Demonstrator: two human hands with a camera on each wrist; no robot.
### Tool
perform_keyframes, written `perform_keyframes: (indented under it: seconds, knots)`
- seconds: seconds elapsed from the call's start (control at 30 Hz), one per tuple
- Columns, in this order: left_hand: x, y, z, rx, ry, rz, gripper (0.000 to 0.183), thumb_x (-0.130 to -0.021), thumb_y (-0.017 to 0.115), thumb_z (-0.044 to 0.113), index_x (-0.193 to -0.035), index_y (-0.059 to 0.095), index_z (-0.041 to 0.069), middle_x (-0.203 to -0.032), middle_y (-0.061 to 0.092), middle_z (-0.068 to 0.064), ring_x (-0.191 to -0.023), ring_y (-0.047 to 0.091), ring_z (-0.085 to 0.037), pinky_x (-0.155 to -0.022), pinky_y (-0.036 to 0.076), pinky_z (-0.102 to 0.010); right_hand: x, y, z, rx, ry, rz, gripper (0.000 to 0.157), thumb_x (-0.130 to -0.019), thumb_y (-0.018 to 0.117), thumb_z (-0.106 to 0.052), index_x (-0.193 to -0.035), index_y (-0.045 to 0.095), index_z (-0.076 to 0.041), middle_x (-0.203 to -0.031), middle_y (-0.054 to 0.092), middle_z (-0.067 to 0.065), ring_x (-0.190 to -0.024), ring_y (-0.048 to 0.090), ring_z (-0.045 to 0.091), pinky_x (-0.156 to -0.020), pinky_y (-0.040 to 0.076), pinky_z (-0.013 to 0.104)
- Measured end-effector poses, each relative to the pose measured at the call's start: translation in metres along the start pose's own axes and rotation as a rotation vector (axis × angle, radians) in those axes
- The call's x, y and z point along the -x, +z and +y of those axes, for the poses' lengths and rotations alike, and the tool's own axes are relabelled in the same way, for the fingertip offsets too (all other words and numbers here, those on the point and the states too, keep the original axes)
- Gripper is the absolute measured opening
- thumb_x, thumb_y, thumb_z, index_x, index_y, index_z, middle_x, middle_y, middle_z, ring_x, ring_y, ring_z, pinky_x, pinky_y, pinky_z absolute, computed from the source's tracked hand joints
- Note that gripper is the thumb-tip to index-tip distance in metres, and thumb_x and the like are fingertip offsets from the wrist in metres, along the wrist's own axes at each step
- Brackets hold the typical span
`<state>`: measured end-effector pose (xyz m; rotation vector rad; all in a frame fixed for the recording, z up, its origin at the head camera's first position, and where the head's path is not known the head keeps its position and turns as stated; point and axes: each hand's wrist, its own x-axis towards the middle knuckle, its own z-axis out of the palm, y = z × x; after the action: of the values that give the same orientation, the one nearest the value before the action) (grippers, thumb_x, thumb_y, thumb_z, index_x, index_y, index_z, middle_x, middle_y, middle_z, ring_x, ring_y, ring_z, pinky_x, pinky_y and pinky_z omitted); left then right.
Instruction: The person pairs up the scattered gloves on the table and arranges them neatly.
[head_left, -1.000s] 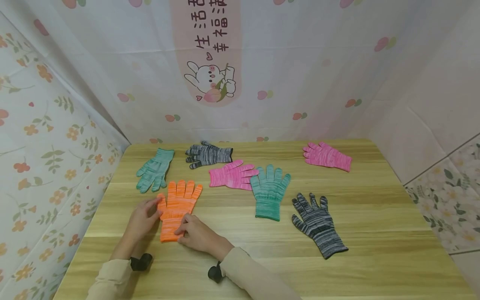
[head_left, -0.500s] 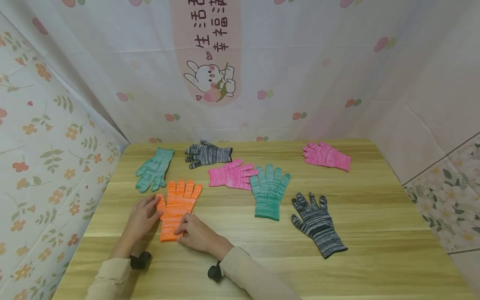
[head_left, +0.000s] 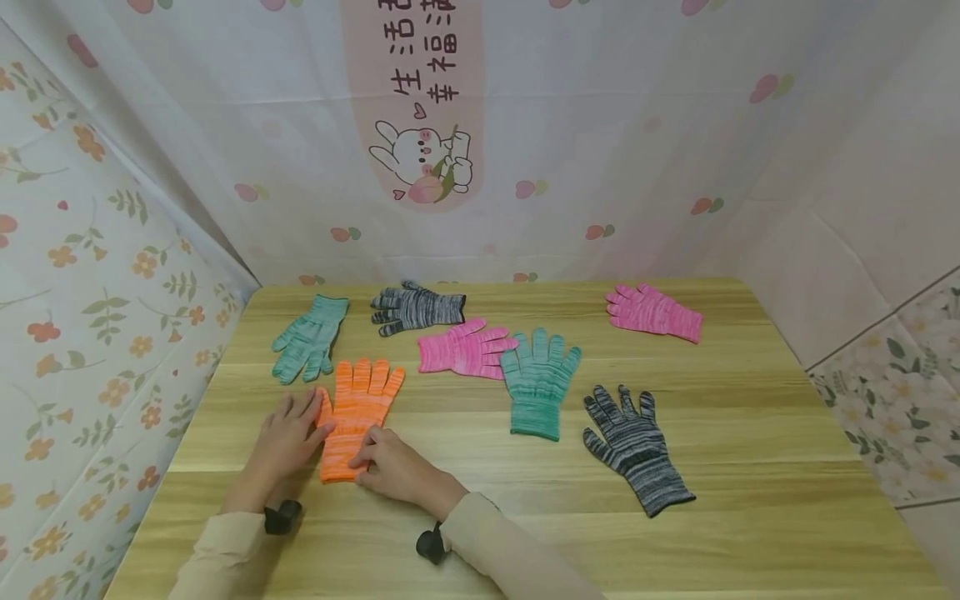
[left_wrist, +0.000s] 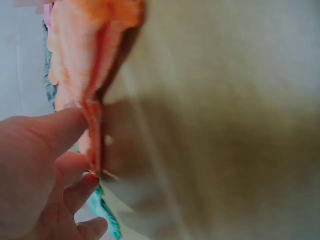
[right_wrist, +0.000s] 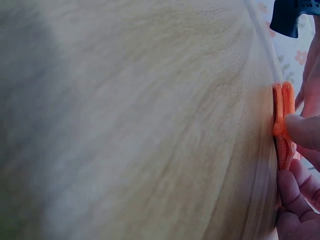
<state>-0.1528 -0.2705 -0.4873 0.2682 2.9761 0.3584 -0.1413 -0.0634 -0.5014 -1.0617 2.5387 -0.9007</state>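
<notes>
A wood-grain table (head_left: 750, 433) fills the lower part of the scene, seen from the person's own viewpoint. The orange glove (head_left: 360, 408) lies flat in its left half, a little in from the left edge, fingers toward the back edge, cuff toward the person.

Six more knitted gloves lie around it: a corner teal glove (head_left: 307, 342) near the back left corner, a back-edge grey glove (head_left: 420, 310), a central pink glove (head_left: 465, 350) whose fingertips meet a central teal glove (head_left: 542, 387), a right-side grey glove (head_left: 637, 454), and a far pink glove (head_left: 656, 315) near the back right corner.

The right hand (head_left: 397, 467) pinches the orange cuff's side. The left hand (head_left: 285, 437) holds the glove's thumb between its own thumb and fingers.

The step seems to be straightening the glove. Best, probably, to anchor the cuff with the right hand while the left eases the thumb outward, lightly, since stretchy knit may bunch or drag the palm askew.
</notes>
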Motion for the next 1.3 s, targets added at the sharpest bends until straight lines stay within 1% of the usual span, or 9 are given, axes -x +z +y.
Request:
perform_keyframes:
  seconds: [0.17,0.3,0.43,0.63,0.73,0.83,1.0,1.13,1.3]
  knots:
    - [-0.004,-0.004,0.01,0.03,0.087,0.071,0.054,-0.091,0.058,0.018,-0.133,0.041,-0.011,-0.141,0.036,-0.029,-0.13,0.026,-0.053,-0.101,0.027,-0.064,-0.001,0.0,0.0,-0.003,-0.012,0.001,0.018,-0.086,0.067,-0.021,-0.101,0.072,-0.013,-0.095,0.048,-0.006,-0.085,0.04,0.002,-0.071,0.034,0.007]
    - [-0.008,-0.001,0.021,0.159,0.172,-0.034,0.048,-0.092,0.05,0.002,-0.135,0.037,-0.014,-0.143,0.031,-0.031,-0.132,0.024,-0.052,-0.103,0.027,-0.061,-0.002,0.002,0.001,-0.005,-0.027,0.005,0.019,-0.085,0.068,-0.02,-0.102,0.073,-0.012,-0.095,0.049,-0.005,-0.085,0.041,0.003,-0.071,0.034,0.006]
    - [-0.006,0.002,0.026,0.228,0.173,-0.128,0.049,-0.092,0.044,-0.004,-0.138,0.029,-0.013,-0.147,0.021,-0.031,-0.133,0.016,-0.053,-0.103,0.024,-0.062,-0.004,0.001,0.002,-0.042,-0.03,-0.003,0.019,-0.085,0.068,-0.02,-0.102,0.073,-0.012,-0.095,0.051,-0.004,-0.084,0.043,0.002,-0.072,0.035,0.006]
    - [-0.005,0.005,0.02,0.206,0.239,-0.093,0.051,-0.092,0.047,-0.001,-0.139,0.029,-0.013,-0.147,0.022,-0.03,-0.133,0.017,-0.053,-0.104,0.023,-0.063,-0.008,-0.009,0.007,-0.239,0.06,0.03,0.018,-0.088,0.064,-0.018,-0.101,0.071,-0.009,-0.091,0.06,-0.004,-0.077,0.05,-0.001,-0.068,0.041,0.009]
    - [-0.007,0.008,0.018,0.182,0.25,-0.077,0.051,-0.093,0.048,0.001,-0.139,0.03,-0.012,-0.147,0.023,-0.03,-0.133,0.018,-0.052,-0.104,0.023,-0.063,-0.01,-0.012,0.008,-0.272,0.087,0.076,0.018,-0.088,0.062,-0.014,-0.102,0.07,-0.008,-0.09,0.062,-0.001,-0.074,0.05,-0.002,-0.066,0.041,0.01]
    - [-0.008,0.01,0.015,0.161,0.255,-0.066,0.051,-0.093,0.047,0.002,-0.139,0.03,-0.012,-0.147,0.023,-0.03,-0.134,0.019,-0.051,-0.104,0.023,-0.063,-0.01,-0.012,0.009,-0.232,0.097,0.13,0.018,-0.088,0.062,-0.013,-0.102,0.07,-0.007,-0.097,0.059,0.001,-0.078,0.05,0.002,-0.067,0.042,0.011]
    - [-0.01,0.014,0.012,0.131,0.262,-0.047,0.05,-0.093,0.046,0.0,-0.139,0.029,-0.012,-0.147,0.023,-0.03,-0.134,0.019,-0.051,-0.104,0.024,-0.063,-0.008,-0.008,0.006,-0.065,0.092,0.193,0.023,-0.086,0.064,-0.016,-0.107,0.069,-0.008,-0.122,0.055,0.007,-0.11,0.05,0.019,-0.092,0.044,0.025]
    - [-0.013,0.015,0.011,0.096,0.266,-0.048,0.052,-0.093,0.045,-0.001,-0.14,0.027,-0.012,-0.148,0.02,-0.03,-0.134,0.018,-0.051,-0.103,0.024,-0.064,-0.008,-0.007,0.003,0.004,0.104,0.168,0.033,-0.088,0.063,-0.021,-0.118,0.065,-0.008,-0.137,0.048,0.009,-0.126,0.043,0.028,-0.103,0.04,0.034]
    - [-0.017,0.014,0.01,0.08,0.278,-0.058,0.053,-0.092,0.045,-0.001,-0.141,0.027,-0.011,-0.148,0.02,-0.03,-0.134,0.018,-0.051,-0.103,0.026,-0.064,-0.008,-0.006,0.004,0.079,0.13,0.117,0.037,-0.091,0.059,-0.028,-0.123,0.061,-0.01,-0.144,0.042,0.01,-0.135,0.034,0.033,-0.111,0.029,0.04]
